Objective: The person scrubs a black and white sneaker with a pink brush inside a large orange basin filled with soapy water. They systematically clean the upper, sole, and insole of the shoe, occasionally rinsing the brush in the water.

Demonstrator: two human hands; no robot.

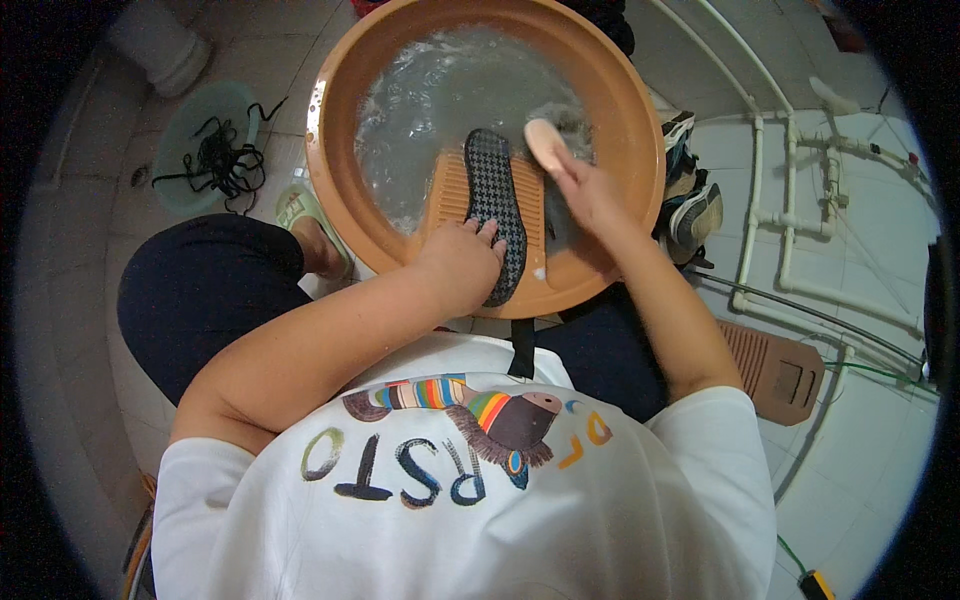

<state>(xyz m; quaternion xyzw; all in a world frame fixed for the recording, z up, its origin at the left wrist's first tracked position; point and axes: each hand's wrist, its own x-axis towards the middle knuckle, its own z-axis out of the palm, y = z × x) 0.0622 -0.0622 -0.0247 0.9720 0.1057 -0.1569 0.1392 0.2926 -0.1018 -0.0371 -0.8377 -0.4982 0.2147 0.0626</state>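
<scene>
A black-and-white checked shoe insole lies lengthwise on the ribbed washboard built into a large orange basin. My left hand rests on the lower half of the insole, fingers spread flat over it. Just right of the insole's upper part, my right hand is closed around a pale, oval-backed brush. Its bristle side is turned away and hidden. Cloudy, sudsy water fills the basin beyond the washboard.
Left of the basin, a pale green bowl holds dark laces. Several shoes sit at the basin's right. A brown washboard lies on the tiles, and white pipes run along the right wall. My slippered foot is beside the basin.
</scene>
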